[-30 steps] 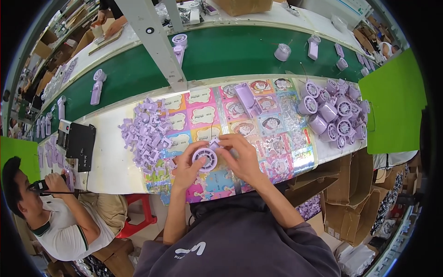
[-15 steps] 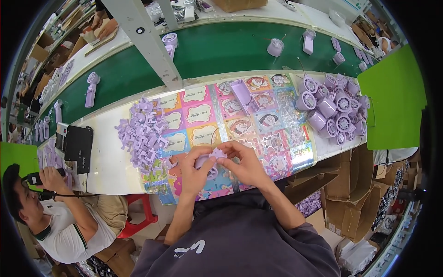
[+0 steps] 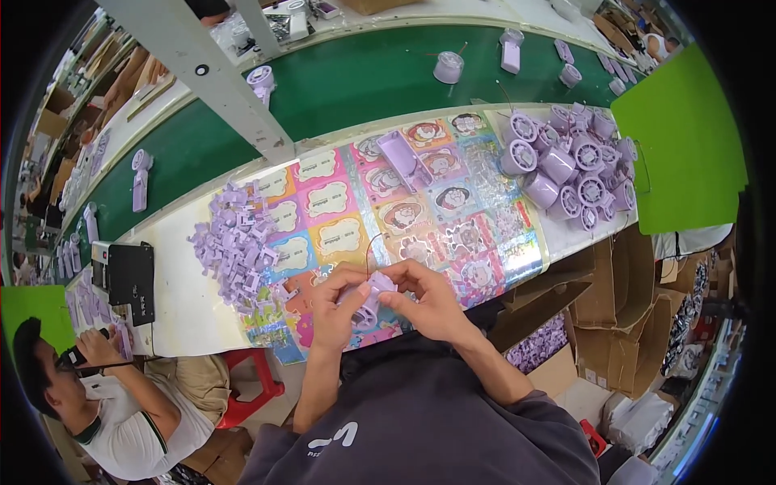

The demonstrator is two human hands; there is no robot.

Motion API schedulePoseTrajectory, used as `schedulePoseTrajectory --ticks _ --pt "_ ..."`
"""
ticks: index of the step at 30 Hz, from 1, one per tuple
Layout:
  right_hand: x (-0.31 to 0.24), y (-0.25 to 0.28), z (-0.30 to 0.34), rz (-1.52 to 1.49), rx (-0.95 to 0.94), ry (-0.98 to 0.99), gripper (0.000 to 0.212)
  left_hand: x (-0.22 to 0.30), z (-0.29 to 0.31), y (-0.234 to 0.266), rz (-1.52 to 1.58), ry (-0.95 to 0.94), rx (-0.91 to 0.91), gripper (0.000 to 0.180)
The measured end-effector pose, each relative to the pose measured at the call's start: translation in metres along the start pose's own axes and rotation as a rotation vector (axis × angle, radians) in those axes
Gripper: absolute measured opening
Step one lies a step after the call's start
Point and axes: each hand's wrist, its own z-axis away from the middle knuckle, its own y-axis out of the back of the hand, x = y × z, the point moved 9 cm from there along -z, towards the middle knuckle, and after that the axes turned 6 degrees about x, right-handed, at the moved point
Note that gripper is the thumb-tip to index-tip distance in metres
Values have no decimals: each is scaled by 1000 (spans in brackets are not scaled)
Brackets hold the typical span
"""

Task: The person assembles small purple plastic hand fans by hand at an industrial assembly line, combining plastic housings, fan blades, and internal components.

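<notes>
Close to the table's front edge, both hands meet on a lilac round fan housing [image 3: 365, 315] with a thin wire rising from it. My left hand [image 3: 331, 315] wraps round its left side, thumb on top. At its upper right my right hand [image 3: 430, 305] pinches a small lilac plastic bracket [image 3: 381, 282] against the housing; fingers partly hide where they meet. To the left lies a heap of similar lilac brackets [image 3: 234, 246]. A pile of lilac round fan housings [image 3: 566, 166] stands at the right. Beyond my hands rests a lilac open handle shell [image 3: 404, 162].
A green conveyor belt [image 3: 347, 81] carries lilac parts behind the table. A white metal post [image 3: 206, 77] rises at its near edge. At the left a person [image 3: 121, 396] sits holding a black tool. Cardboard boxes [image 3: 618, 315] stand below right, under a bright green panel [image 3: 683, 141].
The bracket has turned and sits lower against the housing between my fingers. My right hand has tilted a little. The whole view has shifted slightly; the seated person's hands have moved lower.
</notes>
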Motion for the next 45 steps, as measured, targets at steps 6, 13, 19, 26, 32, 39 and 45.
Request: schedulePoseTrajectory --ticks 6,13,19,26,32,39,45 --pt "4 15 -15 -264 30 -50 29 13 -27 -21 -11 -6 -57 8" --pt "-24 46 -7 217 400 271 37 50 -63 -44 -377 -347 114 11" --pt "13 71 1 -450 401 -34 64 32 -89 -110 -214 -137 -313 30" --pt "-6 115 -7 -14 447 -64 66 31 -168 -123 -1204 -937 -520 49" --pt "-65 133 10 756 536 264 71 28 -156 -130 -1293 -448 -790 50" --pt "-122 102 13 978 451 556 73 66 -103 -133 -1270 -361 -860 63" --pt "-140 77 9 1172 336 667 79 72 -96 -129 -1027 -426 -813 68"
